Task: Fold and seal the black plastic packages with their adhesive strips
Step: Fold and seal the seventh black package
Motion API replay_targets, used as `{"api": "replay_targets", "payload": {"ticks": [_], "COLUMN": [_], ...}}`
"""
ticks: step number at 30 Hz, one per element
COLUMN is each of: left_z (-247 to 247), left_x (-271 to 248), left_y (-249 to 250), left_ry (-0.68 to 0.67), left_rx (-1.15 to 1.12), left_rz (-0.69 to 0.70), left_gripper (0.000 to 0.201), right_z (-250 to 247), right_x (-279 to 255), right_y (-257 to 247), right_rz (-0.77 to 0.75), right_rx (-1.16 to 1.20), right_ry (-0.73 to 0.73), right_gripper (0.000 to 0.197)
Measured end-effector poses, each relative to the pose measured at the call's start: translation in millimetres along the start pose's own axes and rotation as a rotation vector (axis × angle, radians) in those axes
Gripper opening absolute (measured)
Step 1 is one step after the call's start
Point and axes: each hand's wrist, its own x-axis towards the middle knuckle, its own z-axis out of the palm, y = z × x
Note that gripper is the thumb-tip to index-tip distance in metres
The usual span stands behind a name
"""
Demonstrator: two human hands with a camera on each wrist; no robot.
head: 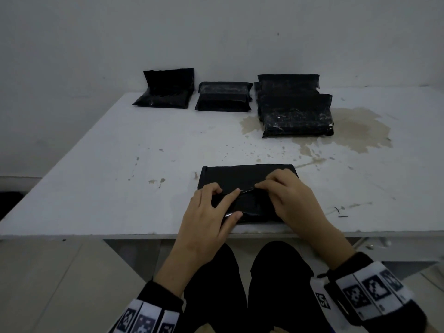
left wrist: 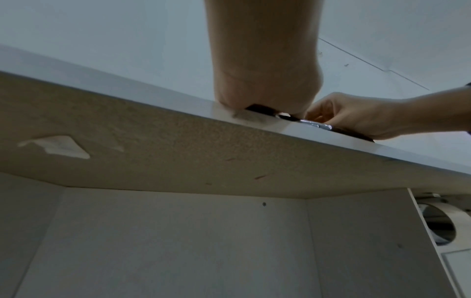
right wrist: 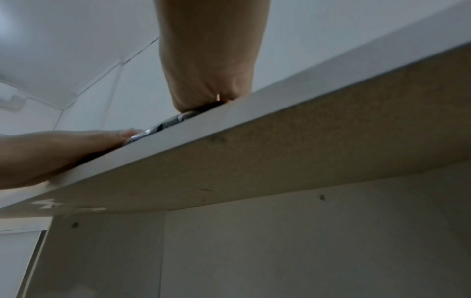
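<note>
Black package (head: 247, 176) mid-seal at table (head: 108, 188) edge: pressed under straight fingers of left hand (head: 211, 212), adhesive strip (head: 247, 190) pinched by right hand (head: 288, 198). Rear packages (head: 224, 96) folded; leftmost flap (head: 168, 76) up.

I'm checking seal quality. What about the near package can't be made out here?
Head view: whether the strip is peeled or stuck; thin, dark, pinched in the right hand.
Head view: the package, near half; both hands cover it.
Left wrist view: the left hand, its grip; its palm and the table edge hide the fingers.
</note>
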Motion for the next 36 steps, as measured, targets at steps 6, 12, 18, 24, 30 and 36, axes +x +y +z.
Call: {"api": "replay_targets", "payload": {"ticks": [6,12,18,24,30,36], "left_z": [1,-2,-37,-14,-12,-13], "left_x": [-1,-3,57,91,90,92], "left_y": [-2,0,-29,-54,-67,-64], "left_ry": [0.04,0.146,0.171,-0.157,-0.153,-0.198], "left_rx": [-0.049,-0.34,-0.645,-0.483,-0.317,-0.447], "left_rz": [-0.008,-0.13,-0.687,-0.783,-0.904,-0.783], "left_gripper": [0.051,0.054,0.027,0.057,0.044,0.044], "right_z": [-2,6,16,19,18,20], "right_x": [-17,-36,-39,-40,-40,-40], "right_y": [-9,-19,-13,-11,-14,-14], "right_rz": [0.117,0.148,0.106,0.089,0.091,0.086], "right_rx": [0.141,0.037,0.009,0.004,-0.016,-0.008], "right_ry": [-0.078,-0.011,0.018,0.034,0.055,0.075], "right_gripper": [0.04,0.067,0.066,0.067,0.069,0.068]}}
